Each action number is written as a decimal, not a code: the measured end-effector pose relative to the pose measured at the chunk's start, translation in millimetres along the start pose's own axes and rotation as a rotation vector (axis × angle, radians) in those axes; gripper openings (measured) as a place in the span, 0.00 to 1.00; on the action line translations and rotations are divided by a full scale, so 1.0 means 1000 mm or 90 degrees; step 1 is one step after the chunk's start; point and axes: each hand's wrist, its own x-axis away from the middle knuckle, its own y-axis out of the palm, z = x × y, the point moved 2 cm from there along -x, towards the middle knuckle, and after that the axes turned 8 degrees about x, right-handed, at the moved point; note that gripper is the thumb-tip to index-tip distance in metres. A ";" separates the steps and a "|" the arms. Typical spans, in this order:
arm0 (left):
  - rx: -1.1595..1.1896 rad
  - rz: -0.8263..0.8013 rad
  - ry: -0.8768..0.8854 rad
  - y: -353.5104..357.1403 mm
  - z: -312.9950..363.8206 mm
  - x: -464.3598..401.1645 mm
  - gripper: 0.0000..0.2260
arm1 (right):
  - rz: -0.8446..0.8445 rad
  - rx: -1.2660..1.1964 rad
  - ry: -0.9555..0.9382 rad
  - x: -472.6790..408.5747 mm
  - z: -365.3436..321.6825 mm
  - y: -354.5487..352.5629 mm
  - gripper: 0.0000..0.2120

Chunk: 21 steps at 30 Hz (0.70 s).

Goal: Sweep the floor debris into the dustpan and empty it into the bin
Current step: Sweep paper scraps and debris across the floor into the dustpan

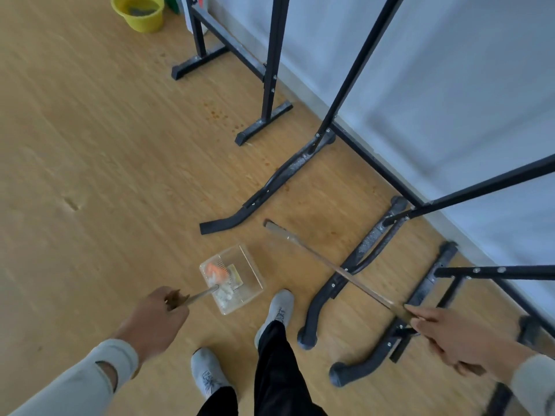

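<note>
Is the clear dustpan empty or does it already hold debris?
It holds debris: orange and white scraps lie inside the clear dustpan, which the left hand holds by its handle.

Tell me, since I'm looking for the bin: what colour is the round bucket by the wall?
Yellow plastic bucket, in the head view.

The floor (105,145) is light brown wood with a fine grain. The bucket (141,13) is yellow, the dustpan (240,283) is clear with orange and white debris (217,273). The metal frames (270,85) are black.

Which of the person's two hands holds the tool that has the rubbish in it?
The left hand: it grips the metal handle of the clear plastic dustpan holding orange and white scraps. The right hand holds only the thin broom stick.
</note>
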 end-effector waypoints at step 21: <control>-0.017 0.047 -0.039 -0.027 -0.044 0.007 0.06 | 0.006 -0.276 0.069 -0.001 -0.061 0.133 0.15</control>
